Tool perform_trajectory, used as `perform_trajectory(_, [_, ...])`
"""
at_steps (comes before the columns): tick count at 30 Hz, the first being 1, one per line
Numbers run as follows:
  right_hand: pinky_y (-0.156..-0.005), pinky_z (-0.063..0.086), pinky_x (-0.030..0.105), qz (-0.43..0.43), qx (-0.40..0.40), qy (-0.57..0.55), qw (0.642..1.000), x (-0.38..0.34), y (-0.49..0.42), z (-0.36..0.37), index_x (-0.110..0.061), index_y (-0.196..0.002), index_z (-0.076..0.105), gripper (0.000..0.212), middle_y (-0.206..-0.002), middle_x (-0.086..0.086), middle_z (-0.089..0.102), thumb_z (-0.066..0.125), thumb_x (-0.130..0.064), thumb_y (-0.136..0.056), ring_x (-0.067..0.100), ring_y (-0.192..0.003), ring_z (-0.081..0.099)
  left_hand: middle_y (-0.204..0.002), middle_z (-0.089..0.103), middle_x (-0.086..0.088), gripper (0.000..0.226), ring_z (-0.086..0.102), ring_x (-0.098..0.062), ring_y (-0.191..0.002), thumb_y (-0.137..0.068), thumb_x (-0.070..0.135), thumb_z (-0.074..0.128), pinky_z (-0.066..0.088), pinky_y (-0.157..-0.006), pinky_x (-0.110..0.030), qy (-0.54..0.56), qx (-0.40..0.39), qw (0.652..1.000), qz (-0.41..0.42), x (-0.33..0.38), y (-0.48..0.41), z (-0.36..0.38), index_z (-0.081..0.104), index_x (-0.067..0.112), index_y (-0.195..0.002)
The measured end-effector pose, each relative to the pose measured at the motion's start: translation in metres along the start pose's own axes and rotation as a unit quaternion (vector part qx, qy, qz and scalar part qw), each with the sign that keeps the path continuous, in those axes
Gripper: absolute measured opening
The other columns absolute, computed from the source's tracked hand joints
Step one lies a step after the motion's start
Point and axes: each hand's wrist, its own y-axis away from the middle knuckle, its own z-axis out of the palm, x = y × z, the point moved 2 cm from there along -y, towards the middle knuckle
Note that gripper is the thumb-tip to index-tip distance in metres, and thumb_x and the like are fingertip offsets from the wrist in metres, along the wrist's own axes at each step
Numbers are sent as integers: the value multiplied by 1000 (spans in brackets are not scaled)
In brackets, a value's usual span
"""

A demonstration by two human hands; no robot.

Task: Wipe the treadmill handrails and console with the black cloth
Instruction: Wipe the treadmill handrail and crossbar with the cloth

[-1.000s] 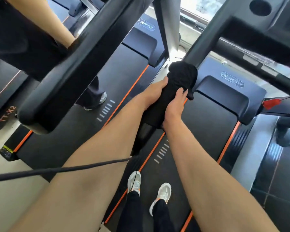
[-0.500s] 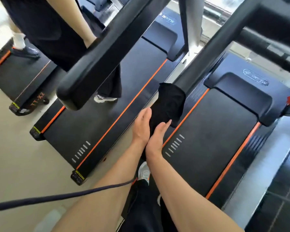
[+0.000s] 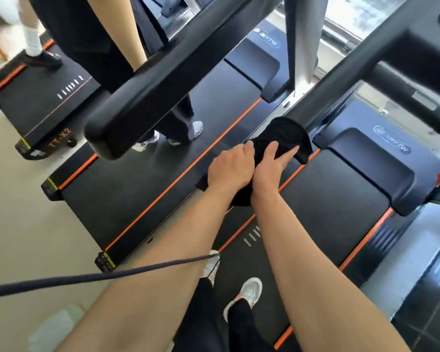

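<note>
The black cloth (image 3: 285, 134) is wrapped over the near end of my treadmill's left handrail (image 3: 341, 80), a thick black bar running up to the right toward the console (image 3: 427, 41). My left hand (image 3: 230, 170) is curled around the cloth on the rail's left side. On the right side my right hand (image 3: 271, 168) presses against the cloth with its fingers stretched out along it. A fold of cloth hangs below both wrists. The end of the rail is hidden under the cloth and my hands.
The neighbouring treadmill's handrail (image 3: 168, 80) crosses close on the left, and another person's legs (image 3: 173, 115) stand on its belt. My own feet (image 3: 244, 293) are on the belt (image 3: 328, 199) below. A dark cord (image 3: 99, 276) stretches across the lower left.
Both hands slid with the cloth down the handrail from higher up to its near end. My left hand has curled around the cloth, and the view has shifted.
</note>
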Motion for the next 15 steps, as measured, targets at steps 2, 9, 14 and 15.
perform_trajectory(2, [-119,27,47,23,7,-6,1000,-8,-13,-2,-37,-157,-5,75,-167,-4,13,37,-57,-98,21,-148,27,-144,51,-15,51,46,-41,-130,-105,32,13,35,-102,-46,17,-94,995,23,22,-25,0,50,10,-131])
perform_trajectory(9, [-120,24,48,7,8,12,1000,-48,-44,-12,-29,-158,-5,76,-167,3,12,35,-56,-99,26,-149,24,-131,59,-14,56,54,-39,-118,-100,45,13,38,-90,-46,-40,-35,998,38,48,-36,15,53,13,-122])
perform_trajectory(14, [-90,42,36,82,-83,50,992,-34,-29,-39,-32,-158,5,66,-139,0,50,36,-51,-103,26,-115,54,-117,65,-9,47,61,-33,-108,-101,47,25,44,-88,-46,-123,139,982,35,54,5,32,56,14,-115])
perform_trajectory(15, [-86,43,35,95,-115,51,987,-30,-24,-46,-32,-157,11,62,-136,0,53,36,-51,-103,26,-113,55,-118,64,-9,45,61,-32,-108,-100,45,26,44,-88,-46,-124,148,980,37,55,7,33,56,15,-115])
